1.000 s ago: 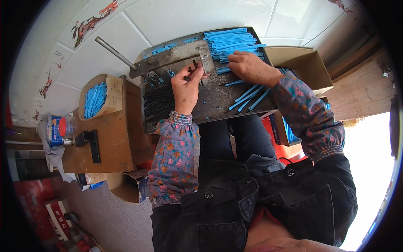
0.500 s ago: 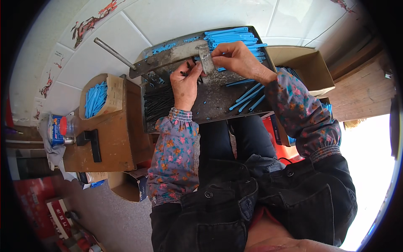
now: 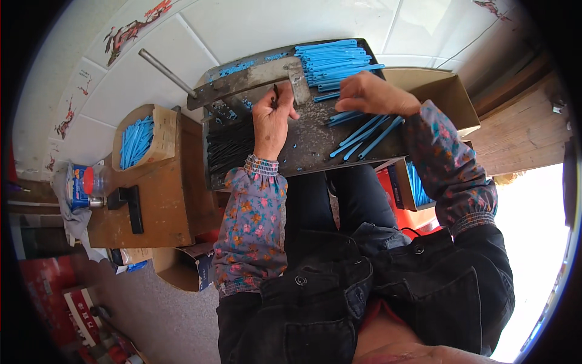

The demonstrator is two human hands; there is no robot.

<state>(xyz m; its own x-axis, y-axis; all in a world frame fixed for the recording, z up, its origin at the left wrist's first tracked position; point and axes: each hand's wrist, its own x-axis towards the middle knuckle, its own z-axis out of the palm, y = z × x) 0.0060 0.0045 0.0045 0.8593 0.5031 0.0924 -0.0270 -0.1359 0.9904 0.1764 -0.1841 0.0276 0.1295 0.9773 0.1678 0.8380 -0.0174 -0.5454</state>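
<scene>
My left hand is closed around thin black strips, their ends poking out above the fingers. It is beside the upright end of a worn metal fixture on a dark metal tray. My right hand is at the tray's right side, fingers curled; whatever they may hold is hidden. Just under it lie loose blue plastic strips with darker ones among them. A stack of blue strips with holed ends fills the tray's far right corner. Black strips are heaped near my left wrist.
A metal rod sticks up at the fixture's left end. Blue scraps litter the tray. Left, a wooden cabinet carries a cut-open carton of blue pieces and a red-lidded jar. Cardboard boxes stand to the right.
My right hand has left the fixture's end and moved right, over the loose blue strips. My left hand stays near the fixture with the black strips. The loose blue strips lie somewhat differently.
</scene>
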